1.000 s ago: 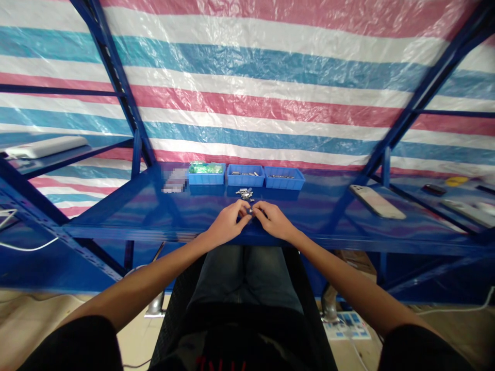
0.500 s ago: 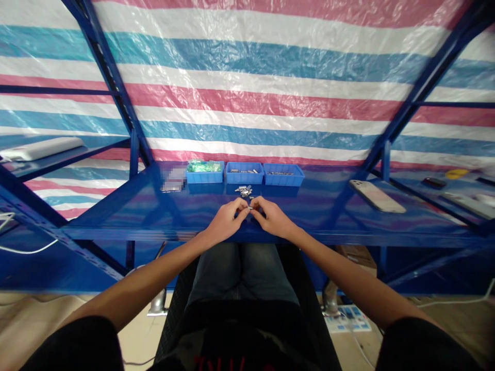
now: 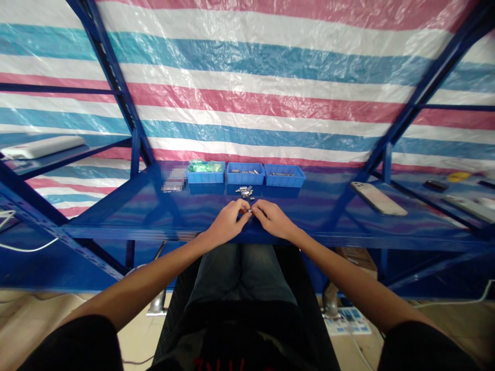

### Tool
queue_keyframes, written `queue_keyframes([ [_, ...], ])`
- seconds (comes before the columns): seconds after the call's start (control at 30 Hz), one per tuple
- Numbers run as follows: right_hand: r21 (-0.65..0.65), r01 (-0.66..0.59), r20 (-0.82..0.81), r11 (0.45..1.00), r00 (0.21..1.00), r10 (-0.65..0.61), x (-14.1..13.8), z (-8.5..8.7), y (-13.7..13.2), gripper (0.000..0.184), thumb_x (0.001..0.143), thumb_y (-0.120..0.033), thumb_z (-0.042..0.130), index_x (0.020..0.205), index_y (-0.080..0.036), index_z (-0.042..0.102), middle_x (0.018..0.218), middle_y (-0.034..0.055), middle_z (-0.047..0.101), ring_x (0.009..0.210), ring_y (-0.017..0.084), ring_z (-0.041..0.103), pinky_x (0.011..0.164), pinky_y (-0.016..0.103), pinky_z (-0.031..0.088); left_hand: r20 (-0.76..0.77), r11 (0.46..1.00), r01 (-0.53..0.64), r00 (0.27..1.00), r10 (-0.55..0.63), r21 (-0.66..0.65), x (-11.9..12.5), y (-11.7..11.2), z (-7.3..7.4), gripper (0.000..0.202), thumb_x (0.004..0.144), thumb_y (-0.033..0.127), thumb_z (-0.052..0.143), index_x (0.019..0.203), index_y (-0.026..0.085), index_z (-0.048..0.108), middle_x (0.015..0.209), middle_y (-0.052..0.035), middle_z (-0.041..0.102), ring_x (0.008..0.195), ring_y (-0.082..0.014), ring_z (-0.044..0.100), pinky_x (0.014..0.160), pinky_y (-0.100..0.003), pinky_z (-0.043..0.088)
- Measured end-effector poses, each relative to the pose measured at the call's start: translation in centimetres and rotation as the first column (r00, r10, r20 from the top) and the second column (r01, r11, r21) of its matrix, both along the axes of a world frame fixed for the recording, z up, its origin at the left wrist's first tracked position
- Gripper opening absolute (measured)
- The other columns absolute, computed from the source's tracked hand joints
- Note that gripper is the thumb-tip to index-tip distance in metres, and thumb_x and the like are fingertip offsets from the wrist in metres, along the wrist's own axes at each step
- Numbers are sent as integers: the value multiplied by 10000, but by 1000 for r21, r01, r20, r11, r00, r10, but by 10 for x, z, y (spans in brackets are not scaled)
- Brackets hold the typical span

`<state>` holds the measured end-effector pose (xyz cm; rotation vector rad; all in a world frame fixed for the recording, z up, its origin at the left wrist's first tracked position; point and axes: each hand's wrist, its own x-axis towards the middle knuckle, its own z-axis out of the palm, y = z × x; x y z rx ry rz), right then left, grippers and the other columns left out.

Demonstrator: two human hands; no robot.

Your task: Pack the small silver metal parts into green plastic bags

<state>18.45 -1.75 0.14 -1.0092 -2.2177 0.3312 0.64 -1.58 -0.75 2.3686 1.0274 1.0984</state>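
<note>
My left hand (image 3: 228, 222) and my right hand (image 3: 274, 219) meet fingertip to fingertip over the blue shelf (image 3: 154, 211). Both pinch one small silver metal part (image 3: 250, 210) between them. Just beyond the fingers lies a little heap of similar metal pieces (image 3: 245, 192). Behind the heap stand three blue bins in a row: the left bin (image 3: 205, 173) holds green items, the middle bin (image 3: 245, 173) and the right bin (image 3: 284, 175) hold small metal parts.
A phone (image 3: 378, 198) lies face down on the shelf to the right. A blurred card (image 3: 174, 179) sits left of the bins. Blue rack posts rise on both sides, with a striped tarp behind. A power strip (image 3: 346, 322) lies on the floor.
Both hands stay pinched together on the small part, shifting only slightly. The view itself moved a little.
</note>
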Motion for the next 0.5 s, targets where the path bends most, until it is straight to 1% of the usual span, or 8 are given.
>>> queue_keyframes([
  [0.07, -11, -14, -51, 1000, 999, 14, 0, 0, -1, 75, 879, -209, 423, 870, -190, 494, 780, 11, 567, 704, 135, 523, 664, 250, 397, 20, 1000, -1, 1000, 2, -17, 0, 1, 0, 113, 874, 275, 453, 900, 181, 510, 809, -11, 586, 788, -144, 562, 745, -272, 434],
  [0.1, -12, -27, -70, 1000, 997, 26, 1, 0, -2, 59, 861, -198, 451, 908, -190, 486, 800, 11, 568, 712, 134, 525, 669, 249, 400, 29, 1000, 1, 1000, 0, -29, -1, 1, 0, 133, 882, 290, 441, 905, 177, 509, 814, -14, 588, 786, -144, 563, 740, -272, 435],
  [0.13, -9, -39, -76, 999, 996, 39, 1, 0, -2, 81, 844, -186, 470, 924, -192, 478, 810, 10, 565, 716, 135, 524, 671, 250, 402, 34, 999, 5, 999, -4, -42, -1, 1, 0, 152, 889, 304, 431, 908, 175, 510, 818, -17, 590, 783, -144, 565, 734, -271, 435],
  [0.27, 14, -40, -29, 999, 999, 40, 1, -1, -2, 61, 830, -158, 461, 874, -197, 477, 777, 4, 547, 701, 139, 504, 663, 255, 389, 5, 997, 27, 1000, -26, -79, -1, 0, 2, 195, 900, 336, 409, 886, 178, 521, 805, -19, 602, 778, -151, 572, 722, -276, 436],
  [0.37, 15, -21, -25, 1000, 999, 21, 1, -1, -1, 43, 852, -186, 443, 846, -193, 485, 758, 5, 545, 688, 139, 502, 655, 254, 383, 6, 998, 39, 999, -39, -59, 0, -1, 2, 157, 888, 311, 429, 905, 182, 517, 815, -17, 607, 782, -151, 575, 732, -278, 437],
  [0.5, 6, -14, 3, 1000, 1000, 14, 0, 1, -1, 173, 890, -218, 399, 755, -183, 503, 726, 11, 548, 672, 135, 505, 646, 252, 378, 5, 999, 39, 999, -39, -3, 0, -2, 1, 126, 846, 237, 474, 959, 185, 493, 810, -11, 594, 784, -150, 564, 746, -282, 434],
])
